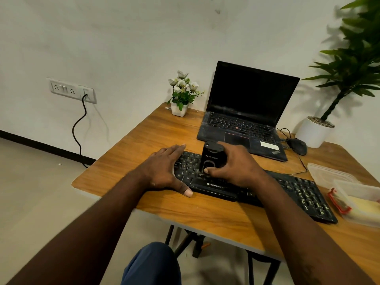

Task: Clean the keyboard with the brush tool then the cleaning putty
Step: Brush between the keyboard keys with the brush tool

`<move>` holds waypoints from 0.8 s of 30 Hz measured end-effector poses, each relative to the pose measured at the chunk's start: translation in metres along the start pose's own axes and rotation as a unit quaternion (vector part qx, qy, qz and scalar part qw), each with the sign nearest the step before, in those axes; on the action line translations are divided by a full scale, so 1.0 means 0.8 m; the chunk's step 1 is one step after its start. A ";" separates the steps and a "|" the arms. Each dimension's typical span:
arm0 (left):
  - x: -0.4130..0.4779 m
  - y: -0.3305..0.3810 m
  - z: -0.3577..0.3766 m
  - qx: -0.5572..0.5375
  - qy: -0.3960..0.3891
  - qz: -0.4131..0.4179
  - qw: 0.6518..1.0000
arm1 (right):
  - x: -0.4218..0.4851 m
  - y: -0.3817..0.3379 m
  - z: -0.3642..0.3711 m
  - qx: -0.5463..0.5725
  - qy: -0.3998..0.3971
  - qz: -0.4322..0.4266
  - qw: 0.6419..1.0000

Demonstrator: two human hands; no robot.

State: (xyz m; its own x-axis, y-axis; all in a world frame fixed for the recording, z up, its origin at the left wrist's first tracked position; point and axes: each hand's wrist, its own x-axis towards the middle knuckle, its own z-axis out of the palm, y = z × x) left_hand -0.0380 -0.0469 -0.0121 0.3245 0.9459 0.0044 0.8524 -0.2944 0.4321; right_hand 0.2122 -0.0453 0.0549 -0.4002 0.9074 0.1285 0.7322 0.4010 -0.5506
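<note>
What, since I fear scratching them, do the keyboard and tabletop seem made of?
Keyboard: likely matt black plastic, by its moulded keys and printed legends. Tabletop: wood grain with slight sheen; the pale edge strip suggests laminate, though veneer is possible.

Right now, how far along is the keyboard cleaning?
Done: nothing I can confirm from the keys. In hand: the right hand grips the brush on the left of the keyboard; the left hand rests on its end. Left: the putty step; the tub at right lies untouched.
</note>
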 end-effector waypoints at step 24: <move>0.003 -0.003 0.003 0.005 0.004 0.004 1.000 | -0.009 0.006 -0.033 -0.067 0.001 -0.007 0.998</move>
State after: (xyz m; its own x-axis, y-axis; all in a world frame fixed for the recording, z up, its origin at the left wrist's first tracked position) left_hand -0.0386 -0.0441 -0.0155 0.3273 0.9448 0.0157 0.8537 -0.3028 0.4238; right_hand 0.2327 -0.0465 0.0731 -0.4090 0.9022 0.1372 0.7942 0.4260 -0.4333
